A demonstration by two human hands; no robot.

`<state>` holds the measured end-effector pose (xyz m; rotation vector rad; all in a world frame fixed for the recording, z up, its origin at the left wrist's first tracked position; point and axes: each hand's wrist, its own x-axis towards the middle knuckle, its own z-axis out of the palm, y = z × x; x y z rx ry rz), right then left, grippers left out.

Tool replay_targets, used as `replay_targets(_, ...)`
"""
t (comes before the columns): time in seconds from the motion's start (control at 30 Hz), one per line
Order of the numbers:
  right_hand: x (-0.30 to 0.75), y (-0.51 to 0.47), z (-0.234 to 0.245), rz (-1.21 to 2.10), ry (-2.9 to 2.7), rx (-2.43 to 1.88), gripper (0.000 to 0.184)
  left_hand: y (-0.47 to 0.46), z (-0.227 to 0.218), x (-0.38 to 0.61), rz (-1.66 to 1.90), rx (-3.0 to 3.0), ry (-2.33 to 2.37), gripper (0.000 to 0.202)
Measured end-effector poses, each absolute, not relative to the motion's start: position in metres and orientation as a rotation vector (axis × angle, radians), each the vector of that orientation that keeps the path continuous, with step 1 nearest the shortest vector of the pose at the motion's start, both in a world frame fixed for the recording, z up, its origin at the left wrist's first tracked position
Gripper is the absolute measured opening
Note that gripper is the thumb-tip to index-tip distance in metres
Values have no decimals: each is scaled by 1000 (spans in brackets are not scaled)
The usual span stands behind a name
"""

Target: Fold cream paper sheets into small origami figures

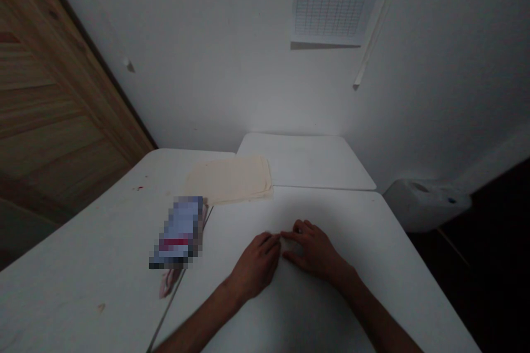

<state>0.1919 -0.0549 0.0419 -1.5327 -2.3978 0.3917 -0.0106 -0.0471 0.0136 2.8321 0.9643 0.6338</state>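
Observation:
Both of my hands rest on the white table [372, 265] in front of me, with their fingertips meeting at the middle. My left hand [254, 267] has its fingers curled together in a pinch; what they hold, if anything, is too small or pale to make out. My right hand [314, 251] lies on the surface with its thumb apart and its index finger reaching towards the left hand's fingertips. A stack of folded cream cloths [232, 179] lies further back, out of reach of both hands.
A blurred-out flat object [180, 231] lies left of my hands, with something pink [168, 282] under its near end. A second white table [306, 160] stands against the wall. A printed sheet [333, 3] hangs above, a white container [426, 201] sits at right, a wooden door [49, 110] at left.

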Motion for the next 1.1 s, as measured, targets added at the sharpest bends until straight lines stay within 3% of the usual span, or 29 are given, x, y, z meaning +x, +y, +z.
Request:
replay_targets(0.47, 191, -53, 40, 411, -2392, -1588, 43, -69, 11, -3, 345, 2849, 1355, 41)
replay_targets(0.77, 191, -54, 40, 421, -2382, -1620, 45, -74, 12, -3, 447, 2851, 1504, 34)
replay_targets(1.1, 192, -54, 39, 429, -2375, -1611, 43, -80, 9, -9, 602, 2712, 1662, 41)
